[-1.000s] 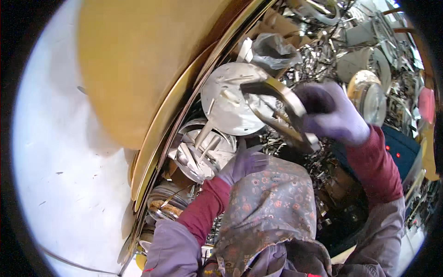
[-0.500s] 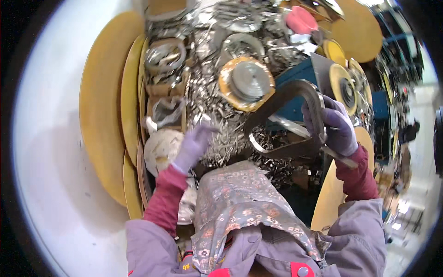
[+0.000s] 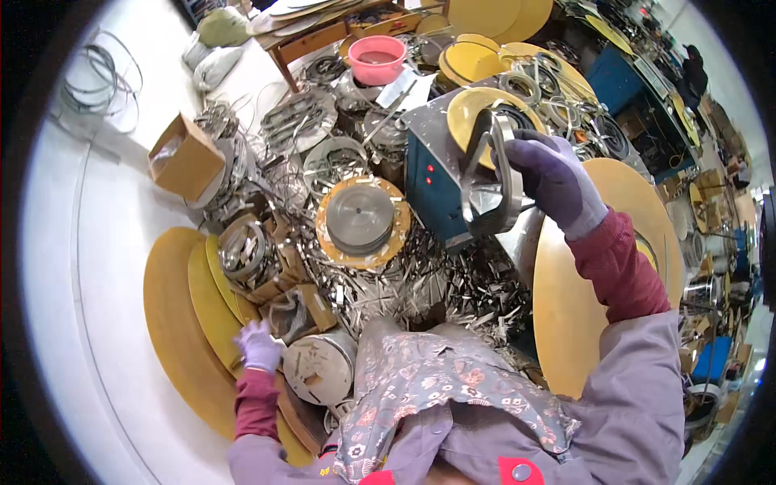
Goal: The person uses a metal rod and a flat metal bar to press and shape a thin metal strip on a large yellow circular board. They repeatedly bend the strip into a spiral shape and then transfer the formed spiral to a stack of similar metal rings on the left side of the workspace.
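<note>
My right hand [image 3: 554,182], in a purple glove, grips a coil of metal strip [image 3: 511,182] by its right side. The coil is a hollow ring bent out of round, held up in the air in front of a blue machine box [image 3: 432,190] with a grey top. My left hand [image 3: 259,346], in a lighter purple glove, has its fingers apart and holds nothing. It is beside the large yellow discs [image 3: 174,299] leaning at the left, near a white round drum [image 3: 319,368]. A patterned apron [image 3: 453,380] covers my lap.
A grey stacked disc [image 3: 360,217] sits on a yellow round plate [image 3: 331,250] amid scattered metal scraps [image 3: 396,295]. Behind are a pink basin [image 3: 377,61] and several coils. A cardboard box [image 3: 184,158] stands at the back left. More yellow discs [image 3: 566,323] lean at the right.
My right hand has raised the coil toward the machine top and turned it more edge-on. My left hand has moved left and down, toward the yellow discs. The view has shifted.
</note>
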The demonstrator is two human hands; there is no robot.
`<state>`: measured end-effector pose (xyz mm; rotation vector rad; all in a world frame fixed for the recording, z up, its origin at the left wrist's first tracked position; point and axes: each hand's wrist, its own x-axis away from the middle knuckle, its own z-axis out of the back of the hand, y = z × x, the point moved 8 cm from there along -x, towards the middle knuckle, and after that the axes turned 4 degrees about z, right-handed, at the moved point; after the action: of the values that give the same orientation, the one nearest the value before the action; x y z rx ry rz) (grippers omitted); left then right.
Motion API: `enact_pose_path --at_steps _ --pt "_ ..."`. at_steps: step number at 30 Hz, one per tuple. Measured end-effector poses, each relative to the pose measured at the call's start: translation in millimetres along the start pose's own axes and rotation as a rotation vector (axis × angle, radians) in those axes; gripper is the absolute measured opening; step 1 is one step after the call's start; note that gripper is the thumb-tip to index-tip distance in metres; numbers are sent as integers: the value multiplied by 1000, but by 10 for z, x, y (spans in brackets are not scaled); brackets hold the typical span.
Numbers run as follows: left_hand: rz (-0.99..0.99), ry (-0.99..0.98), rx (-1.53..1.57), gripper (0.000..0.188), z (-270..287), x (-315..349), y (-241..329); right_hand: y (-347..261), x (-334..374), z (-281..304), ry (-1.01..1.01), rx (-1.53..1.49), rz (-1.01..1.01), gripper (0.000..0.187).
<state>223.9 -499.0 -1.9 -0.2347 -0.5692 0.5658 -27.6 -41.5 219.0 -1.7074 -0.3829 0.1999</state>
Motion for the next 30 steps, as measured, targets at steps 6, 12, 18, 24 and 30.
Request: enact_pose_path --at_steps 6,12,18,24,30 --pt "-1032 513 1131 51 2462 684 2570 -137 -424 771 144 -201 88 23" --pt "-1465 147 1390 69 3315 577 4136 -456 -1026 1106 -57 -589 137 26" --pt "-1592 -114 1225 50 4007 -339 4849 -171 -1767 2264 67 -584 357 24" --pt "-1687 -248 798 52 4462 -1090 5566 451 -2187 2990 378 -619 278 23" --pt "-1829 -23 525 37 4302 -969 5936 1278 -2082 3528 506 -368 186 30"
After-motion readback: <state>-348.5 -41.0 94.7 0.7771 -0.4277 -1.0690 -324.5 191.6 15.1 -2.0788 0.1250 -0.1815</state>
